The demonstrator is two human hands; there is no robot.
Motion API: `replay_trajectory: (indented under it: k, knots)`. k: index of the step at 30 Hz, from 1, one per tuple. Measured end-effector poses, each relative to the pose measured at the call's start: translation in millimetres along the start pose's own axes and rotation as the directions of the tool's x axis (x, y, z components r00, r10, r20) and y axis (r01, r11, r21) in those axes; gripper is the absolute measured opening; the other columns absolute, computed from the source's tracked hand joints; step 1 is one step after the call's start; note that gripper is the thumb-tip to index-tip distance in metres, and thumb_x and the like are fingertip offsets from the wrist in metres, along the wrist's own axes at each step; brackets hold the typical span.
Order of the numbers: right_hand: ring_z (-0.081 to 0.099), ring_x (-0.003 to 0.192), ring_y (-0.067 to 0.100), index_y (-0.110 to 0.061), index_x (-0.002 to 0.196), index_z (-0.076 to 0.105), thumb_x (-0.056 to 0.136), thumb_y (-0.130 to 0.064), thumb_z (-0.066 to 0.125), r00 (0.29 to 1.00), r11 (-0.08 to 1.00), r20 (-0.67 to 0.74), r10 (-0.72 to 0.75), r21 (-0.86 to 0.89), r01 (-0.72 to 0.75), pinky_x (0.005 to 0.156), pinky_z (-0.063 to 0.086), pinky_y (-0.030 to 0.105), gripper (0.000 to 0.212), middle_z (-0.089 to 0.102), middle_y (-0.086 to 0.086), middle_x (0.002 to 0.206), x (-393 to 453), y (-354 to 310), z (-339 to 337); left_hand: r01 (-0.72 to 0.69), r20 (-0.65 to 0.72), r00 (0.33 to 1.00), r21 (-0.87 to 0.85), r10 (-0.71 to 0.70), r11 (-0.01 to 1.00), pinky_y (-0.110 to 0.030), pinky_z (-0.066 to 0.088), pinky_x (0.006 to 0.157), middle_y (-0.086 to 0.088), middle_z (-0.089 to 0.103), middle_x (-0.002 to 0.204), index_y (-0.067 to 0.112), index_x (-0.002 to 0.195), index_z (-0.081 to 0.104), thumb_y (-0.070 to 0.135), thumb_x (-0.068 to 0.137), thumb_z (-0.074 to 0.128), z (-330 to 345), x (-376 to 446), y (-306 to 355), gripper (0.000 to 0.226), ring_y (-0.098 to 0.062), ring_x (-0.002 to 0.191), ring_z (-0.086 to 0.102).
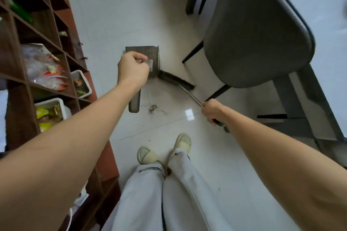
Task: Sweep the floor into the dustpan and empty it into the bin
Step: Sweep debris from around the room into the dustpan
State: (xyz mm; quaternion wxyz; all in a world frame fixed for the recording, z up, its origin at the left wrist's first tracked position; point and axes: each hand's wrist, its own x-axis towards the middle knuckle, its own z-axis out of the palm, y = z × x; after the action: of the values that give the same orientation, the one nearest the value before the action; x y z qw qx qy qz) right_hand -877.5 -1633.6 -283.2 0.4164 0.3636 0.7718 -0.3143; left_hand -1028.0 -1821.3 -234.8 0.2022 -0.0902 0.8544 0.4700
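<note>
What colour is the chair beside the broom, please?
The chair is dark grey with black legs, seen in the head view.

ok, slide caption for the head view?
Left hand holds dustpan, right hand grips broom; debris on floor.

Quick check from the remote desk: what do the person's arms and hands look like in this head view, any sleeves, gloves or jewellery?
Both forearms are bare up to the frame edge, with no sleeves in view. The left hand and right hand wear no gloves, and no watch, bracelet or ring shows. Below them are light, pale trousers and pale open-toe slippers.
</note>
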Motion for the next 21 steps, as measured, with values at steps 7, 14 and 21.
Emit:
replay_trajectory:
  k: [7,14,21]
  knots:
    - [0.05,0.044,0.023,-0.002,0.116,0.059,0.089,0.002,0.031,0.976,0.982,-0.16,0.147,0.145,-0.124,0.034,0.038,0.02,0.039,0.056,0.017,0.066,-54.0,26.3,18.6,0.175,0.173,0.966,0.108,-0.192,0.979,-0.023,0.051,0.047,-0.013,0.057,0.128,0.001,0.132,0.05,0.008,0.088,0.04,21.4,-30.7,15.6,0.045,-0.024,0.059,0.068]
    - [0.059,0.081,0.032,0.001,0.125,0.05,0.092,0.002,0.039,0.924,0.953,-0.299,0.237,0.256,-0.161,0.051,0.051,0.036,0.035,0.057,0.019,0.1,-33.6,19.2,17.1,0.426,0.26,0.886,-0.133,-0.383,0.895,-0.017,0.045,0.042,-0.009,0.056,0.071,0.004,0.111,0.053,0.007,0.088,0.036,23.7,-23.5,23.8,0.028,-0.018,0.043,0.056]
    - [0.05,0.119,0.036,-0.006,0.137,0.041,0.091,-0.001,0.042,0.895,0.912,-0.33,0.3,0.374,-0.168,0.094,0.051,0.045,0.045,0.05,0.018,0.13,56.6,2.4,33.6,0.453,0.357,0.871,-0.324,-0.337,0.831,-0.012,0.031,0.037,0.0,0.038,0.049,0.013,0.073,0.047,0.009,0.089,0.052,77.2,-22.7,20.5,0.017,-0.011,0.032,0.042]
